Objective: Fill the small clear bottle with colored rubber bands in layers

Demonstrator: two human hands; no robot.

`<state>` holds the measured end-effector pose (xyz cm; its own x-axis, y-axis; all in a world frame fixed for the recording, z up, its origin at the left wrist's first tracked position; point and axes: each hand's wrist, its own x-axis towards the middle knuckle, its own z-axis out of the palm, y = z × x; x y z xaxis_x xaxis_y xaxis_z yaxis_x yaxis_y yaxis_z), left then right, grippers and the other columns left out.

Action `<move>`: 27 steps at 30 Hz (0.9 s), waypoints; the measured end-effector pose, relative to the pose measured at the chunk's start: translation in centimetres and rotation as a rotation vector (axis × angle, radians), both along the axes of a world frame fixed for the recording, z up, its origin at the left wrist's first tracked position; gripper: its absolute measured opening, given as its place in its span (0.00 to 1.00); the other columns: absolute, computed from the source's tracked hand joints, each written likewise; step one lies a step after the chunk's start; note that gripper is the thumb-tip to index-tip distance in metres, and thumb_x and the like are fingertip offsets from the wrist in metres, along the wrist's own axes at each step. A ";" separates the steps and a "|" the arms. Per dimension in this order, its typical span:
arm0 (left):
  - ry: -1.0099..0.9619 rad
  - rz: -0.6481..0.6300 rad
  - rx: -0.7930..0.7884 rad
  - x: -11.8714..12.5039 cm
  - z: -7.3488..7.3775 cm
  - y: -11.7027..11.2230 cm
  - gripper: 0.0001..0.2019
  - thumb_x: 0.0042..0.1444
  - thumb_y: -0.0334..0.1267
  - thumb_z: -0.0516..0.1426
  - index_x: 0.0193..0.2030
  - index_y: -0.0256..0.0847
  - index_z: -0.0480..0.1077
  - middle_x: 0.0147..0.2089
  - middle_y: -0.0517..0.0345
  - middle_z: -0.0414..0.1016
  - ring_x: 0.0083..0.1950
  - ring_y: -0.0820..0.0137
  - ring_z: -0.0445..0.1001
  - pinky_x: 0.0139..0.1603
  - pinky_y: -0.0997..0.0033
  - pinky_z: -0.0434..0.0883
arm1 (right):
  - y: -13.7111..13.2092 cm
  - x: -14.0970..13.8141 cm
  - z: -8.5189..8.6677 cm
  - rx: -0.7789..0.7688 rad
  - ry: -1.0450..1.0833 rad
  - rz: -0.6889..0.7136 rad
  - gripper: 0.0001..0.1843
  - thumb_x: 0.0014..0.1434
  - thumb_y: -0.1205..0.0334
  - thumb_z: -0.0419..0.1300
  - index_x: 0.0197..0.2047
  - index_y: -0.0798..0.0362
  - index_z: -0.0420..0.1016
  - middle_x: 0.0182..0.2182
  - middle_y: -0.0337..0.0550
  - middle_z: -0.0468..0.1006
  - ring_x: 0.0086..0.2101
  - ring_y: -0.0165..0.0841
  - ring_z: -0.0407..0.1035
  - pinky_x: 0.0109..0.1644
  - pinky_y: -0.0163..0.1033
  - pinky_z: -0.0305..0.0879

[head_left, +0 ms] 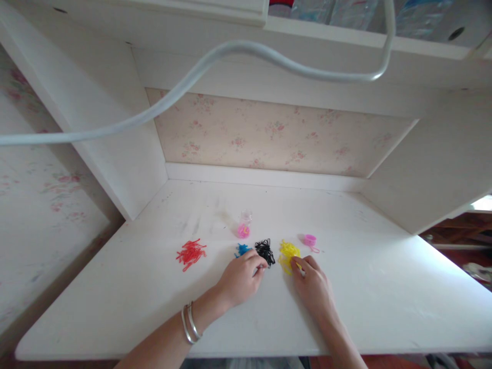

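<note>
Small piles of thin rubber bands lie on a white desk (369,287): red (190,253), blue (242,249), black (265,251) and yellow (288,254). My left hand (240,279), with two silver bangles on the wrist, rests by the blue and black piles, fingers curled in a pinch at the black pile's edge. My right hand (313,284) lies on the desk with its fingertips pressed together at the yellow pile. What either pinch holds is too small to make out.
A small clear jar (244,225) with pink bands lies behind the piles, and a pink lid (309,240) sits to the right. White shelf walls (126,154) stand left and right, with a shelf overhead. A grey cable (238,48) loops across the top.
</note>
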<state>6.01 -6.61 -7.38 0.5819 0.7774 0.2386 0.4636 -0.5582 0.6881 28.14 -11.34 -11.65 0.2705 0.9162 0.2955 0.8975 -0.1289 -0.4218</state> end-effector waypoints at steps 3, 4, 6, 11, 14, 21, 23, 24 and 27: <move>0.004 -0.005 -0.004 0.0 0.0 -0.1 0.09 0.60 0.32 0.51 0.41 0.43 0.73 0.42 0.57 0.74 0.42 0.71 0.72 0.43 0.73 0.68 | -0.2 0.1 0.2 0.009 0.064 -0.009 0.24 0.65 0.47 0.45 0.44 0.49 0.78 0.36 0.43 0.75 0.30 0.31 0.71 0.34 0.35 0.62; 0.008 -0.005 -0.008 0.0 0.1 -0.1 0.09 0.60 0.32 0.51 0.41 0.43 0.73 0.42 0.57 0.74 0.42 0.71 0.72 0.43 0.73 0.68 | -0.3 0.2 0.2 0.018 0.089 -0.015 0.24 0.65 0.46 0.45 0.44 0.50 0.78 0.35 0.44 0.75 0.30 0.31 0.70 0.34 0.35 0.62; 0.018 -0.005 -0.017 0.0 0.2 -0.1 0.09 0.60 0.32 0.52 0.41 0.43 0.73 0.43 0.56 0.74 0.41 0.71 0.72 0.42 0.73 0.68 | -0.3 0.4 0.3 0.042 0.137 -0.029 0.25 0.64 0.45 0.46 0.44 0.51 0.79 0.35 0.44 0.75 0.29 0.31 0.70 0.35 0.35 0.62; 0.023 -0.009 -0.028 0.0 0.4 -0.2 0.10 0.60 0.32 0.51 0.42 0.43 0.73 0.43 0.56 0.74 0.41 0.71 0.72 0.43 0.72 0.68 | 0.1 0.9 0.3 0.088 0.230 -0.051 0.26 0.60 0.42 0.50 0.41 0.52 0.81 0.32 0.44 0.75 0.28 0.31 0.69 0.35 0.36 0.63; 0.027 -0.011 -0.032 0.0 0.3 -0.2 0.10 0.60 0.33 0.51 0.42 0.44 0.74 0.44 0.56 0.74 0.42 0.70 0.72 0.43 0.72 0.68 | 0.3 1.0 0.4 0.069 0.289 -0.055 0.26 0.60 0.42 0.50 0.42 0.53 0.81 0.31 0.44 0.75 0.29 0.32 0.69 0.35 0.36 0.63; 0.040 -0.012 -0.032 0.0 0.0 -0.1 0.10 0.60 0.33 0.52 0.42 0.44 0.73 0.43 0.56 0.74 0.39 0.71 0.72 0.40 0.73 0.68 | 1.0 1.1 1.5 0.152 0.369 -0.057 0.24 0.59 0.43 0.53 0.42 0.52 0.81 0.31 0.42 0.74 0.28 0.30 0.67 0.33 0.35 0.62; 0.040 -0.019 -0.024 0.0 -0.1 -0.1 0.10 0.59 0.32 0.51 0.42 0.44 0.73 0.44 0.57 0.74 0.40 0.71 0.72 0.41 0.73 0.68 | 1.6 0.6 2.8 0.207 0.383 -0.040 0.23 0.58 0.43 0.55 0.42 0.52 0.81 0.32 0.43 0.74 0.27 0.30 0.66 0.32 0.35 0.62; 0.041 -0.023 -0.018 0.0 -0.1 -0.1 0.10 0.59 0.32 0.51 0.42 0.44 0.73 0.43 0.57 0.74 0.40 0.71 0.72 0.42 0.73 0.68 | 2.1 0.2 3.6 0.235 0.386 -0.024 0.23 0.58 0.43 0.56 0.41 0.52 0.81 0.32 0.43 0.74 0.27 0.29 0.66 0.31 0.35 0.62; 0.054 -0.034 -0.005 0.1 0.0 -0.1 0.10 0.60 0.32 0.51 0.41 0.43 0.73 0.42 0.57 0.73 0.42 0.70 0.72 0.44 0.72 0.68 | 3.8 -1.6 6.9 0.296 0.340 0.072 0.20 0.57 0.45 0.57 0.38 0.50 0.82 0.29 0.41 0.72 0.26 0.28 0.63 0.32 0.35 0.61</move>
<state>6.08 -6.71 -7.42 0.6203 0.7577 0.2025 0.4808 -0.5714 0.6652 26.50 -7.55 -4.80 0.3358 0.8257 0.4533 0.7040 0.0997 -0.7031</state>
